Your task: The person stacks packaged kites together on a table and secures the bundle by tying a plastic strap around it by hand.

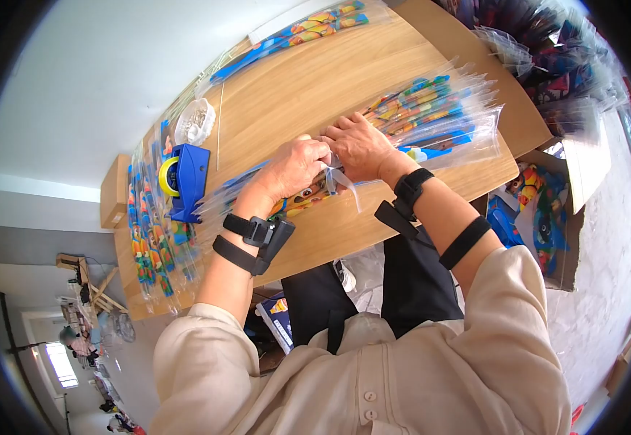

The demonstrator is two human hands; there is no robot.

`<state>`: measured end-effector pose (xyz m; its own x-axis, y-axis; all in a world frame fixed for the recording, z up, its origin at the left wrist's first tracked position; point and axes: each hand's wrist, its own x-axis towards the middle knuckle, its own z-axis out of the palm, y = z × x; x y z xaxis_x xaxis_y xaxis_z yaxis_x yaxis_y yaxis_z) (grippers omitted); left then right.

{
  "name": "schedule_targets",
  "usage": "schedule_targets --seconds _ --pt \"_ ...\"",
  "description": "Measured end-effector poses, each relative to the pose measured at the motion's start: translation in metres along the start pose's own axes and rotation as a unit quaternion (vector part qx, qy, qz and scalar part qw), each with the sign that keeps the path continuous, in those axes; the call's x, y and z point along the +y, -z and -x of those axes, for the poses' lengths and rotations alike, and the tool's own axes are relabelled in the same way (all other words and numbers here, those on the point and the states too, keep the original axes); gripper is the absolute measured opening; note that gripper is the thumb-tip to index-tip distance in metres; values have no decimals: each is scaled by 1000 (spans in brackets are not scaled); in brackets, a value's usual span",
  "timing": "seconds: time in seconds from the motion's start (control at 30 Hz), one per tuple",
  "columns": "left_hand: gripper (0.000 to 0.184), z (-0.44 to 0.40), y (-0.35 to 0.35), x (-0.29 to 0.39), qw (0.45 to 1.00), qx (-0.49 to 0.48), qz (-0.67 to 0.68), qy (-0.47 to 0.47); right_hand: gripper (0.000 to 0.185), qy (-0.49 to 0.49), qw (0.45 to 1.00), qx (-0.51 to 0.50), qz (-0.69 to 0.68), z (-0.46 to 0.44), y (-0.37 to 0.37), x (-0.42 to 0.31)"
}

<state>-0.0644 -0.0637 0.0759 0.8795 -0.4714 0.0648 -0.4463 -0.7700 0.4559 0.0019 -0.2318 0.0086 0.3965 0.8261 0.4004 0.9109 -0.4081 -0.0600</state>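
Observation:
A bundle of colourful printed pieces in clear plastic sleeves lies across the table's near side, reaching under both my hands. My left hand is closed, its fingers pinched at the bundle's middle. Touching it, my right hand rests over the bundle with bent fingers gripping at the same spot. A translucent strip comes out between the hands, its loose end hanging toward me. The fingertips and any knot are partly hidden. Left of my hands, more clear sleeve ends and a cartoon-printed part show.
A blue tape dispenser and a white bowl of small pieces stand left on the wooden table. More sleeved packs lie at the left edge and far edge. An open carton stands right.

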Motion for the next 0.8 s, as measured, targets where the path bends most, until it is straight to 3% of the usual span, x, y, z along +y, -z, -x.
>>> schedule_targets --seconds 0.07,0.17,0.43,0.53,0.7,0.8 --pt "4 -2 3 -1 1000 -13 -18 -16 54 -15 999 -37 -1 -2 4 -2" --pt "7 -1 3 -3 998 -31 -39 -44 50 -25 999 -27 -16 -2 4 -3" --pt "15 7 -4 1 1000 -10 -4 -1 57 -22 997 -11 -70 -1 1 -2" --pt "19 4 -4 -5 997 11 -16 -70 53 -30 997 -32 -58 -2 7 -3" --pt "2 1 3 -3 988 -87 -120 -32 53 -17 998 -57 -4 -4 0 -1" --pt "11 1 1 1 985 -92 -142 -39 63 -22 1000 -15 -15 -2 -1 0"
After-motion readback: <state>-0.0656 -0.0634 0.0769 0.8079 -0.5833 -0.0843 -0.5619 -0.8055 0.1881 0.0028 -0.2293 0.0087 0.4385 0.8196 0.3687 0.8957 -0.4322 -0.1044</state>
